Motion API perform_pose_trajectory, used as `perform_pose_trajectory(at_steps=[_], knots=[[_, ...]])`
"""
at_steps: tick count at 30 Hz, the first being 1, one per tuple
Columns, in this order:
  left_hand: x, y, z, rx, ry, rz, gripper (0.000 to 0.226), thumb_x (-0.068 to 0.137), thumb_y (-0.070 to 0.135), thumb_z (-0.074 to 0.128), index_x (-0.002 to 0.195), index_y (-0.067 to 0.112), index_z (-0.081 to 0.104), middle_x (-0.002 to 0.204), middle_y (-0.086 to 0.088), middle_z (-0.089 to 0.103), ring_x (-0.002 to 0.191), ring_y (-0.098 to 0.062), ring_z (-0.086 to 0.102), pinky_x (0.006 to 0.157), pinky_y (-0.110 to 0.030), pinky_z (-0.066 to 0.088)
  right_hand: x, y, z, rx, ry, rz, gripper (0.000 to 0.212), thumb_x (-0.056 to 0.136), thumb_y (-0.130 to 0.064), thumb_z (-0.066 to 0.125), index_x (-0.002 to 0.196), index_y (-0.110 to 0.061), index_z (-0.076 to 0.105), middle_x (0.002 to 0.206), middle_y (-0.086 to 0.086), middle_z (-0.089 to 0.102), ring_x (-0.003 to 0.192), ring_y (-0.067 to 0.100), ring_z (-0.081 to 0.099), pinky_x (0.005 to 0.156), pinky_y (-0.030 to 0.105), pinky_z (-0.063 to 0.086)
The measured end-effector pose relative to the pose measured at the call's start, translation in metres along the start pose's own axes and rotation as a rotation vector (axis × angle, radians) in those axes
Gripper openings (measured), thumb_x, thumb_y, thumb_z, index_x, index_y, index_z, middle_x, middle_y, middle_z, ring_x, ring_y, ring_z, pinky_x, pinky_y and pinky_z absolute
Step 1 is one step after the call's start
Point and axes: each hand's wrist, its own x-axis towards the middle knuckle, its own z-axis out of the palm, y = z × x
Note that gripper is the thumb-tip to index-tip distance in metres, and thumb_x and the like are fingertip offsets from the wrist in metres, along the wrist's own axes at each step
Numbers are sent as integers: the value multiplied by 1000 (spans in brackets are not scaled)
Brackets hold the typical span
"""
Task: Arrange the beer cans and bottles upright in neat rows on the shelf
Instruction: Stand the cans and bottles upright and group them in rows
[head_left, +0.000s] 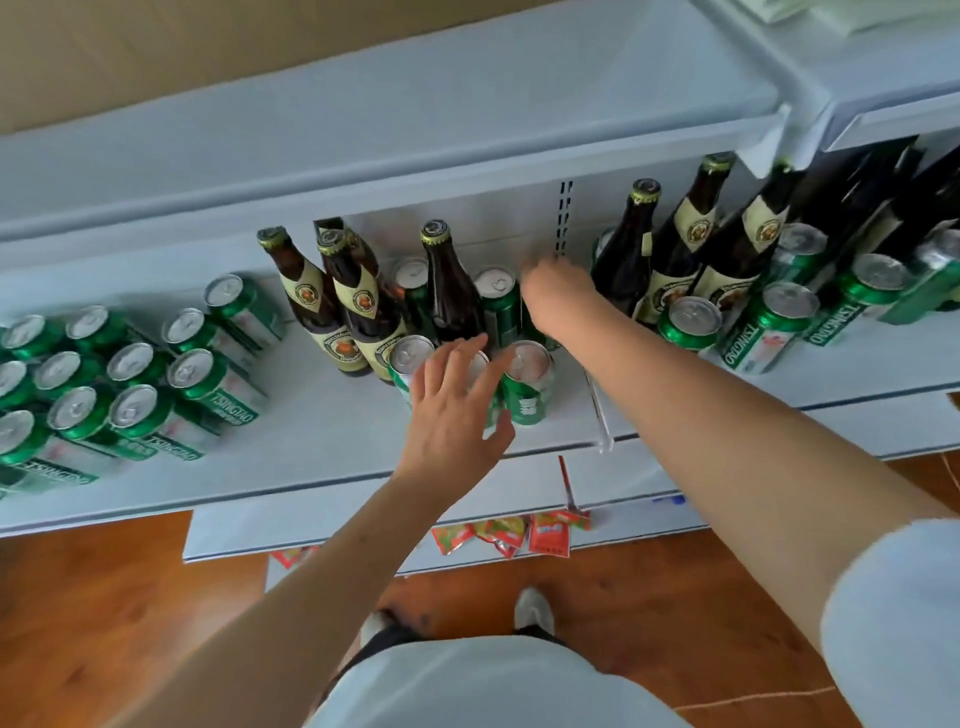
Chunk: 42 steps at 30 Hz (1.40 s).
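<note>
Green Tsingtao cans (130, 410) stand packed at the left of the white shelf (322, 431). In the middle are two labelled brown bottles (358, 306), a dark bottle (452, 291) and a can (498, 301) behind them. Two cans (410, 358) (527, 384) stand at the front. My left hand (457, 410) hovers with spread fingers over a third front can, mostly hiding it. My right hand (558, 296) reaches to the back beside the can; its fingers are blurred and hidden. More bottles (675, 249) and cans (779, 322) stand on the right.
A clear divider (597, 410) splits the shelf just right of my hands. The upper shelf (363, 130) overhangs the back row. Red snack packets (498, 535) lie on a lower shelf. Wooden floor (104, 597) and my shoes are below.
</note>
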Motion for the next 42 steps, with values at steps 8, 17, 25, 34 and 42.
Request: perform_pose_trajectory(at_steps=[8,17,25,34,42], knots=[[32,-4,-50,-438,130,-147,49,87,21,68,134,16,54,131,1,51,120,-15,52,102,-30,44,-52,33,-50,301,199,40,55,67,-35,85,105,-9,55,104,12,56,94,31,58,67,32,42],[53,20,-54,-1077,-59,-442,57,73,29,86,121,18,57,104,4,72,96,-12,69,88,-37,58,-92,35,-75,957,235,-29,67,80,-71,56,126,-22,60,115,-10,65,105,6,59,93,28,48],[-10,-47,-67,-1349,6,-768,48,74,25,77,118,16,62,114,-8,71,106,-27,68,90,-43,56,7,-9,5,651,-78,-82,91,79,-16,74,153,-15,21,157,13,23,138,31,36,108,34,35],[-34,-94,-90,-1322,91,-864,35,85,12,72,117,18,59,115,-9,69,105,-25,68,93,-45,55,-8,-1,0,815,262,84,62,69,-21,86,123,-12,58,117,8,64,103,25,62,80,26,44],[-45,-159,-120,-1287,136,-830,44,83,33,74,121,22,55,113,-2,68,107,-17,66,86,-36,55,-132,-41,-94,803,596,137,49,72,-49,80,107,-21,61,103,0,66,93,17,59,80,30,45]])
